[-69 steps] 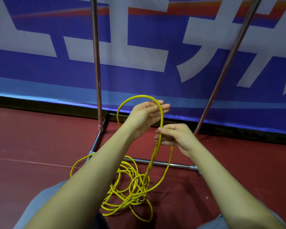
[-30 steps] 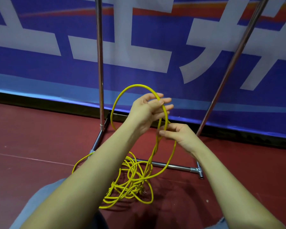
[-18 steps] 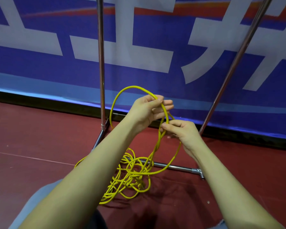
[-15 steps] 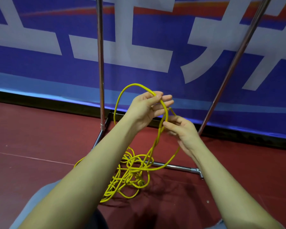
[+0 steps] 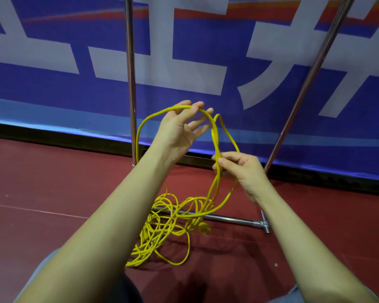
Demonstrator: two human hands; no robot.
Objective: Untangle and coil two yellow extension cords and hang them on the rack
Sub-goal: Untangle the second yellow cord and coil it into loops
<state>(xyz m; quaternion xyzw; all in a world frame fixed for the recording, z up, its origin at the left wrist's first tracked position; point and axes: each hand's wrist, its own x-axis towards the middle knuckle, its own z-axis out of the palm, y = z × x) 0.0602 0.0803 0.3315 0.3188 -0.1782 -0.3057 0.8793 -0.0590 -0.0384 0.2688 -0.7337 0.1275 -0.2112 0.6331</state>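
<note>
Fingers of the left hand (image 5: pixel 179 130) are spread and nearly straight, palm up, with a loop of the yellow cord (image 5: pixel 214 136) draped over the fingertips; nothing is curled round it, the loop just hangs off them. Just below and to the right, the right hand (image 5: pixel 242 169) pinches the same strands between thumb and fingers, where the two sides of the loop come together. A second, narrower bend of cord rises beside the left fingertips and drops behind the right hand.

From the pinch the strands fall away toward the floor (image 5: pixel 53 182), a dark red one, and run into the tangled pile (image 5: pixel 162 226) lying under and between the two forearms. How many cords make up that heap, I cannot tell. A yellow plug (image 5: pixel 202 227) sits at the pile's right edge.

The pile lies across the low bar of the metal rack (image 5: pixel 228 219). One upright (image 5: pixel 130 84) stands just left of the left hand, the other post (image 5: pixel 311 73) slants up beyond the right hand. Behind it all hangs a blue banner (image 5: pixel 53 88) with big white characters.
</note>
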